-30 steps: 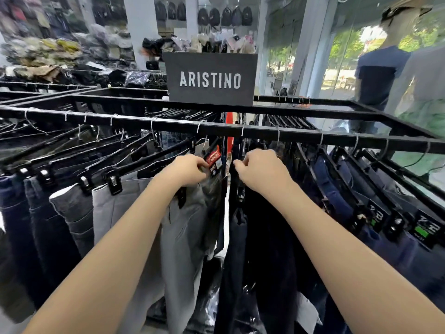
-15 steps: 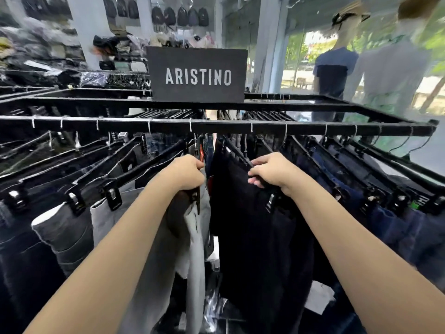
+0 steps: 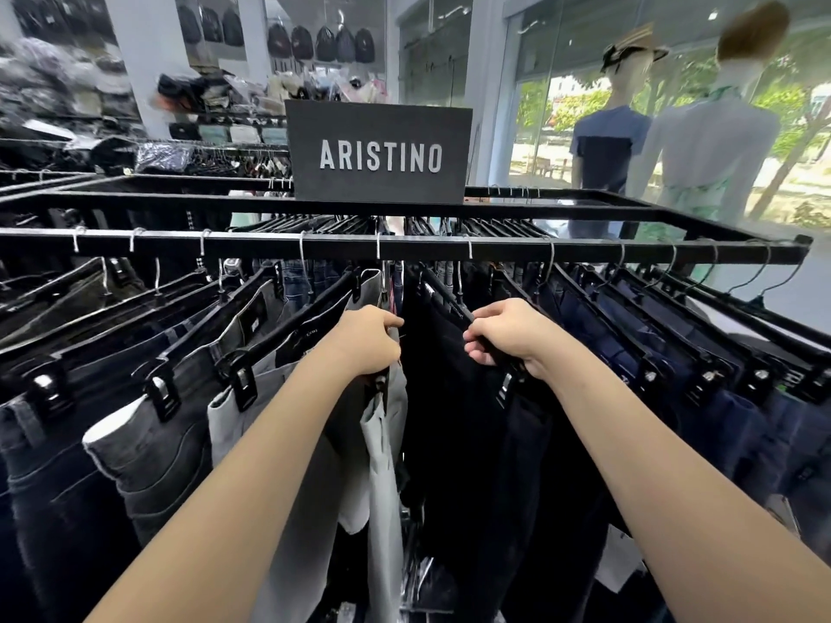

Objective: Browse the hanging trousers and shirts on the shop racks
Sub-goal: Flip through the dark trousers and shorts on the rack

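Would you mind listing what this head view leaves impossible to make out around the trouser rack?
- Left hand fingertips: curled behind the hanger and grey trousers.
- Label on the black trousers waistband: too small to read.
- Trouser hems and floor: cut off by the bottom edge.
- Shelved goods at upper left: blurred.
- Right hand fingertips: wrapped under the hanger bar.

Two bare hands, left (image 3: 366, 339) and right (image 3: 508, 337); two dressed shop mannequins (image 3: 605, 141); one black "ARISTINO" brand sign (image 3: 380, 152); five dark backpacks (image 3: 321, 42) hanging in a row.
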Available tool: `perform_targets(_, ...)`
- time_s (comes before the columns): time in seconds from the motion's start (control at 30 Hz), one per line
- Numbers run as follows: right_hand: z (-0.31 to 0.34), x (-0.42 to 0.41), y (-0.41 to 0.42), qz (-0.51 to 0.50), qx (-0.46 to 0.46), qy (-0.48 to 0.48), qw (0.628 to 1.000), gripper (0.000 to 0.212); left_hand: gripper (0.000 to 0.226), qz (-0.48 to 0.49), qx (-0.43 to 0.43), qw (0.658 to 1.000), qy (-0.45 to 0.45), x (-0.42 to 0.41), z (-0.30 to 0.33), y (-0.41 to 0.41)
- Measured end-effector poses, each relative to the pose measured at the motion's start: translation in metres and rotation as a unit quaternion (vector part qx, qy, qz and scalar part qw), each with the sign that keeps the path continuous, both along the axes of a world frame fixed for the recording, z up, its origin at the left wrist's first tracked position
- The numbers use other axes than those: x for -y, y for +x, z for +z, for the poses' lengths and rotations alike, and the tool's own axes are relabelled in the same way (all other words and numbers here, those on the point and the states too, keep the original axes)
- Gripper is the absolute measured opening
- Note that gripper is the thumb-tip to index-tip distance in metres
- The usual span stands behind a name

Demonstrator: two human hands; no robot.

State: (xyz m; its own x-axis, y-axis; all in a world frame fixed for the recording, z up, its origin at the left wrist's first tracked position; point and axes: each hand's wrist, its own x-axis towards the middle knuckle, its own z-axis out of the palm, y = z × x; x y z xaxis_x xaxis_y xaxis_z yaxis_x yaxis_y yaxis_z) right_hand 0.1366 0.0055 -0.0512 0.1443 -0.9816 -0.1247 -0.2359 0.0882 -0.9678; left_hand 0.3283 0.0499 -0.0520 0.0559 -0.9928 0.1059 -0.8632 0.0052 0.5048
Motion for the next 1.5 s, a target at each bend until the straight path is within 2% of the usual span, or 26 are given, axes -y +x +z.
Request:
perform_targets(0.07,0.002,-0.001,0.000,0.008,-0.002,0.015,1.000,0.010,0.049,-0.001,0.010,1.000,-0.003,-0.001,0.002,0.001)
perform_targets(0.23,0.006,0.012,0.000,0.016,0.007,0.079,0.997,0.017,0.052,-0.002,0.019,1.000,0.008,-0.002,0.004,0.001)
perform_targets(0.47,0.023,0.039,-0.007,0.023,0.076,0.073,0.994,0.019,0.058,0.002,0.036,0.999,0.040,-0.001,0.009,0.004)
perform_targets(0.7,0.006,0.046,0.010,0.037,-0.006,0.097,0.995,0.012,0.064,0.001,0.038,0.997,0.061,0.001,0.010,0.004)
perform_targets(0.9,-0.016,0.030,0.008,0.052,0.038,0.201,0.978,0.015,0.062,0.020,0.069,0.994,0.080,-0.007,0.016,-0.007)
perform_targets(0.97,-0.018,0.025,0.002,0.074,0.063,0.227,0.969,0.014,0.059,0.046,0.104,0.992,0.046,-0.013,0.017,-0.020)
perform_targets(1.03,-0.016,0.022,-0.003,0.102,0.078,0.240,0.962,0.016,0.052,0.100,0.112,0.988,-0.043,-0.021,0.016,-0.037)
perform_targets(1.1,-0.011,0.017,-0.010,0.136,0.106,0.251,0.953,0.019,0.042,0.130,0.092,0.977,-0.142,-0.029,0.012,-0.058)
perform_targets(1.17,-0.007,0.011,-0.017,0.183,0.130,0.266,0.937,0.022,0.030,0.133,0.055,0.971,-0.189,-0.041,0.006,-0.085)
perform_targets(1.23,-0.004,0.002,-0.023,0.228,0.137,0.275,0.924,0.018,0.026,0.152,0.000,0.975,-0.161,-0.055,0.001,-0.110)
perform_targets(1.3,-0.003,-0.006,-0.028,0.261,0.136,0.278,0.914,0.015,0.037,0.181,-0.040,0.979,-0.089,-0.066,-0.005,-0.123)
perform_targets(1.4,-0.003,-0.024,-0.037,0.311,0.123,0.289,0.897,0.023,0.068,0.197,-0.093,0.976,-0.019,-0.088,-0.004,-0.127)
perform_targets(1.5,-0.005,-0.043,-0.049,0.347,0.142,0.326,0.868,0.039,0.063,0.223,-0.112,0.967,0.057,-0.118,0.006,-0.130)
